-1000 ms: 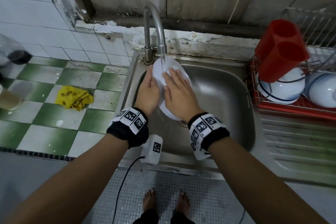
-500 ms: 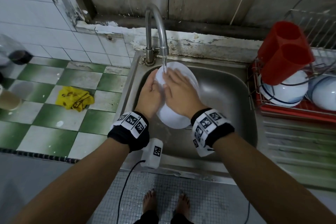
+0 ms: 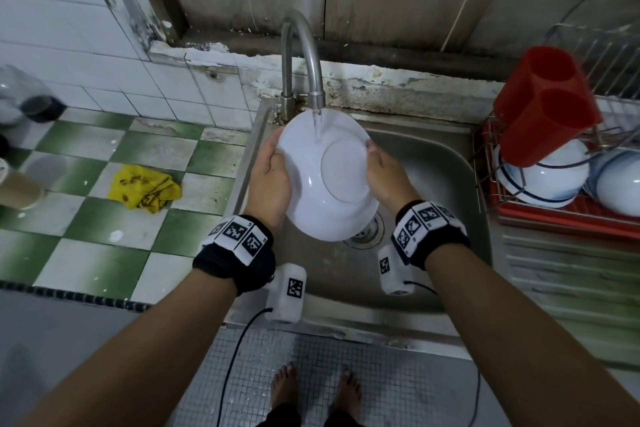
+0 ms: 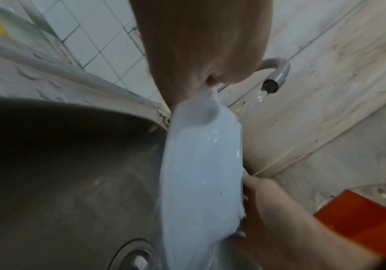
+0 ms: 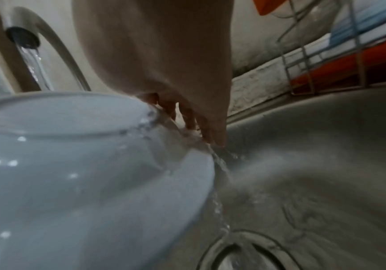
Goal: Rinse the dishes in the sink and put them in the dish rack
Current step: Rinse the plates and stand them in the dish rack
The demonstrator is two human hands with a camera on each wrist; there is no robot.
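A white plate (image 3: 325, 180) hangs over the steel sink (image 3: 433, 163) with its underside and foot ring facing me. Water from the tap (image 3: 304, 59) falls on its upper part. My left hand (image 3: 268, 177) grips the plate's left rim, thumb on the near face. My right hand (image 3: 384, 177) holds the right rim with the fingers curled behind it. In the left wrist view the plate (image 4: 201, 179) stands edge-on below the left hand (image 4: 201, 45). In the right wrist view water runs off the plate (image 5: 83, 164) past my right hand's fingers (image 5: 201, 124).
A wire dish rack (image 3: 588, 204) on a red tray stands right of the sink, holding overturned white bowls (image 3: 543, 180) and a red cutlery holder (image 3: 547, 104). A yellow cloth (image 3: 143, 187) lies on the green-and-white tiled counter at left. The sink drain (image 3: 367, 232) lies below the plate.
The right hand left the plate's face, where it was rubbing, and now holds the right rim. The plate has turned, so its underside faces up under the water.
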